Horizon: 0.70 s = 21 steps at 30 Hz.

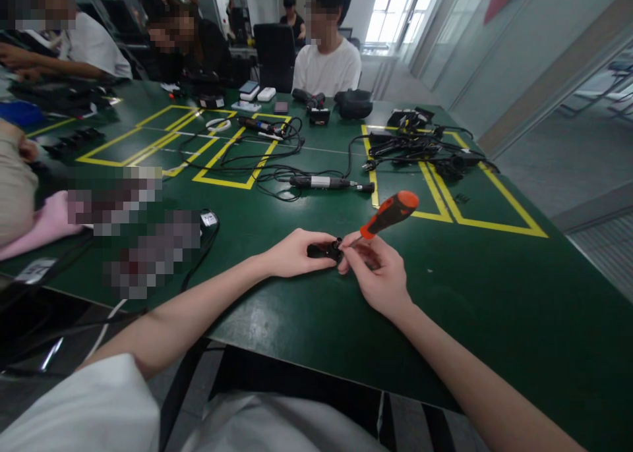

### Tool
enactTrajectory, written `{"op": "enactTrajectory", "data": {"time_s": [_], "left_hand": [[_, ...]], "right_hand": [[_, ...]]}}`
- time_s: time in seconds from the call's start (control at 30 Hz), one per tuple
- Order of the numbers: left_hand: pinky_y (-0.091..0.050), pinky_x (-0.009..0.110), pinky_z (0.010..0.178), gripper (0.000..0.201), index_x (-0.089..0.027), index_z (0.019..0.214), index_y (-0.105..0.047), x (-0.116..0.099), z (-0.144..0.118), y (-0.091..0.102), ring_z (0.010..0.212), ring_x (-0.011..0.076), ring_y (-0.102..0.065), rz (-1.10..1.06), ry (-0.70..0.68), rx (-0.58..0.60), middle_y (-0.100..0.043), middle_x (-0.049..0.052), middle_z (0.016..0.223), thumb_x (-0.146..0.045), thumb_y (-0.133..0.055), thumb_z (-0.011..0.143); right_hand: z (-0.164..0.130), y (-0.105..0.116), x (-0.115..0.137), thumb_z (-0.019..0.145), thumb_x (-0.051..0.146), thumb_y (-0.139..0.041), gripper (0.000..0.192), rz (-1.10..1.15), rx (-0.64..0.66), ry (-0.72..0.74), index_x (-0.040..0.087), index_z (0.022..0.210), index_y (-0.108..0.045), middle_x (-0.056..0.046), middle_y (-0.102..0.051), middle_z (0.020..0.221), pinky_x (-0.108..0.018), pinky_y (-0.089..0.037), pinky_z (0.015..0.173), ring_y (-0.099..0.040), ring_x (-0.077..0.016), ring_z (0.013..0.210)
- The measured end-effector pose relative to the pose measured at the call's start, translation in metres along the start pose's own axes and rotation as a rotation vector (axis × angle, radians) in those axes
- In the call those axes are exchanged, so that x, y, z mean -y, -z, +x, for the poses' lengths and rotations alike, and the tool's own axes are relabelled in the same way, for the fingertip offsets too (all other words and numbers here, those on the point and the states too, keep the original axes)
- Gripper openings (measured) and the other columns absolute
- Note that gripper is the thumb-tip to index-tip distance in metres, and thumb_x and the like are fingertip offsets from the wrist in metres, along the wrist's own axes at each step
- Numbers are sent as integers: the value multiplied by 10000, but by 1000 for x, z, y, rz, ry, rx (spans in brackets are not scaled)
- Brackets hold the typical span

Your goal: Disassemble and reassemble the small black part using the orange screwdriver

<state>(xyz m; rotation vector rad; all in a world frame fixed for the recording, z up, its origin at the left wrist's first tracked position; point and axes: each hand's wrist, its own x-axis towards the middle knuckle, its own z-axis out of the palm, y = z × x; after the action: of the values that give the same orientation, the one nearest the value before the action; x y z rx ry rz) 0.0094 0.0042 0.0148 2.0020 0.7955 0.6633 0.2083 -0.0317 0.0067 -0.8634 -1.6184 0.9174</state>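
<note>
A small black part [320, 249] lies on the green table [494, 307] near its front edge, gripped by my left hand [294, 253]. My right hand [376, 271] holds a screwdriver with an orange and black handle [390, 213]. Its thin shaft slants down-left, and the tip meets the right end of the black part between my fingers. The part's details are mostly hidden by my fingers.
Black cables and a black and silver tool [324, 182] lie mid-table between yellow tape lines [445, 218]. More cables and plugs [415, 145] sit at the right rear. Other people sit along the far and left sides. A pink cloth [47, 225] lies at left.
</note>
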Motion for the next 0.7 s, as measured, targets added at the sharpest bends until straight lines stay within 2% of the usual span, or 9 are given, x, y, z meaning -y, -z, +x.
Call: {"op": "enactTrajectory", "data": {"time_s": [0.1, 0.27, 0.53, 0.7], "left_hand": [[-522, 285, 908, 249, -128, 1087, -755, -2, 0, 0, 946, 179, -707, 0, -3, -6, -780, 58, 1019, -298, -721, 909], [-518, 279, 918, 231, -128, 1082, -753, -2, 0, 0, 985, 184, -708, 21, 1, -2, -774, 66, 1067, -277, -714, 910], [-522, 285, 918, 300, -125, 1163, -742, 1, 0, -1, 975, 189, -718, 1, -11, -5, -787, 72, 1080, -280, -711, 909], [-521, 283, 894, 347, -118, 1202, -735, 3, 0, -1, 956, 191, -722, 29, 1, -20, -787, 74, 1066, -285, -722, 898]], "right_hand": [[-1, -2, -1, 984, 362, -655, 157, 82, -17, -9, 212, 986, -611, -11, -700, 798, -326, -675, 638, -725, -159, 631], [3, -3, -1, 957, 395, -705, 223, 161, -96, -38, 243, 941, -543, 28, -713, 706, -269, -635, 547, -667, -128, 530], [8, -2, 5, 819, 324, -842, 188, 99, -222, -31, 207, 761, -706, -4, -714, 713, -288, -637, 528, -686, -147, 540], [7, -1, 3, 863, 315, -801, 163, 123, -207, -21, 206, 955, -722, -26, -774, 765, -338, -676, 593, -718, -169, 571]]}}
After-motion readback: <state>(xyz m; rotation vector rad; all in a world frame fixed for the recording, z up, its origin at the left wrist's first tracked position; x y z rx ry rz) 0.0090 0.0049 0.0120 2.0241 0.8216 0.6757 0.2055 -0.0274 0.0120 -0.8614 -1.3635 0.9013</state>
